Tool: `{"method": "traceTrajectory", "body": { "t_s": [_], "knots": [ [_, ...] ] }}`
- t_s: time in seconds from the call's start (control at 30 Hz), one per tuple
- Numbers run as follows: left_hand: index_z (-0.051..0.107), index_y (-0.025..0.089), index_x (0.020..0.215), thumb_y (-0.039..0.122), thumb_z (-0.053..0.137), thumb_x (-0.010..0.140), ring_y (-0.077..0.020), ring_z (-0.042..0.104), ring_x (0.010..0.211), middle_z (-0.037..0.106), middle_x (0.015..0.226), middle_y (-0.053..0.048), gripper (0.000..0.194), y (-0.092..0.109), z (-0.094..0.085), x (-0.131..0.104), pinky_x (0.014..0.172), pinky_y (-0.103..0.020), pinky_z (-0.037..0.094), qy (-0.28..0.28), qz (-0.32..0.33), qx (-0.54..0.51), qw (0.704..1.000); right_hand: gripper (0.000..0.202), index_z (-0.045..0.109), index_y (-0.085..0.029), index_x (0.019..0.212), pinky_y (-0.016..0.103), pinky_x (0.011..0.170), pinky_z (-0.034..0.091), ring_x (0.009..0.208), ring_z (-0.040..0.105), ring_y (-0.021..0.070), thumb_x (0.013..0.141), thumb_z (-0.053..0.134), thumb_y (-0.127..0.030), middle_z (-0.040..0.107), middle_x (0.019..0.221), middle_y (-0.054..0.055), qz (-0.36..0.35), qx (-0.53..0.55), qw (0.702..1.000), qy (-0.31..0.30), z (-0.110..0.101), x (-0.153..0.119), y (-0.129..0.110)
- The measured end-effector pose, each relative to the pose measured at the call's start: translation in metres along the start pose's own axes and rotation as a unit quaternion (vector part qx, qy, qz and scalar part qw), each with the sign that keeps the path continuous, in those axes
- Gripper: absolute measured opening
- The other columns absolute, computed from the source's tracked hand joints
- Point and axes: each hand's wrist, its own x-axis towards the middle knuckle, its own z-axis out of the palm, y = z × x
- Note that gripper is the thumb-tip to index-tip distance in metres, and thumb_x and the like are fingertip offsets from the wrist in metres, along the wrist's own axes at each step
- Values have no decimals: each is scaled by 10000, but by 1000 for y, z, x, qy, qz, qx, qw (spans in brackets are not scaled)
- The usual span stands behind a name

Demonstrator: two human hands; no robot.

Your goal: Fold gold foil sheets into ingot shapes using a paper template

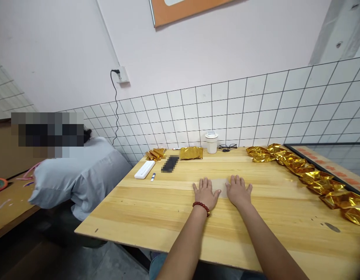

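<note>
A thin translucent sheet (220, 186) lies flat on the wooden table (144, 214); both hands cover parts of it. My left hand (205, 193), with a red bead bracelet (201, 204) at the wrist, rests palm down on its left side, fingers spread. On the right side my right hand (238, 191) is also palm down with fingers apart. Neither hand grips anything. Between the two thumbs the middle of the sheet shows. How far it reaches under the palms is hidden.
Gold foil pieces (309, 171) run along the table's right side, beside a black-framed panel (337, 167). Toward the wall stand a white lidded cup (211, 143), glasses (228, 146), a gold foil packet (191, 153) and a white case (144, 170). A person in grey (89, 171) sits left.
</note>
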Motion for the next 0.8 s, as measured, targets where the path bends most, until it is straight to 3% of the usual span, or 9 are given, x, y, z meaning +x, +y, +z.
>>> {"method": "traceTrajectory", "body": {
  "t_s": [0.27,0.37,0.47,0.63,0.8],
  "knots": [
    [387,244,1423,619,265,902,-298,181,1453,258,1578,-95,654,-4,1,2,1152,-593,95,27,-10,-23,999,614,279,-128,1506,599,1113,109,1447,176,289,975,166,-416,211,1590,127,-7,9,1000,26,-5,-4,-1],
    [419,227,1397,550,338,912,-305,213,1440,294,1558,-119,588,-5,-1,3,1156,-524,154,53,-42,-28,997,631,248,-138,1517,528,1147,49,1465,124,246,974,201,-458,158,1606,109,-83,2,995,55,-7,-6,-3],
    [440,200,1391,506,380,911,-319,223,1435,319,1544,-134,572,-5,-2,3,1157,-503,154,48,-48,-27,997,587,327,-211,1494,525,1146,-14,1471,110,244,975,227,-468,218,1595,80,-147,-9,989,22,-6,-8,-5],
    [415,133,1415,446,461,885,-339,222,1433,320,1533,-179,618,-3,-3,4,1160,-481,135,64,-68,-62,994,567,322,-164,1495,565,1120,97,1445,194,303,979,262,-392,274,1571,126,-35,7,999,9,-4,-4,-6],
    [425,97,1402,243,452,875,-342,262,1413,389,1481,-210,547,-6,0,7,1144,-465,162,110,-80,-119,984,523,368,-181,1473,548,1115,118,1429,238,294,978,280,-323,321,1552,119,-35,19,999,8,-5,-2,-6]
  ]
}}
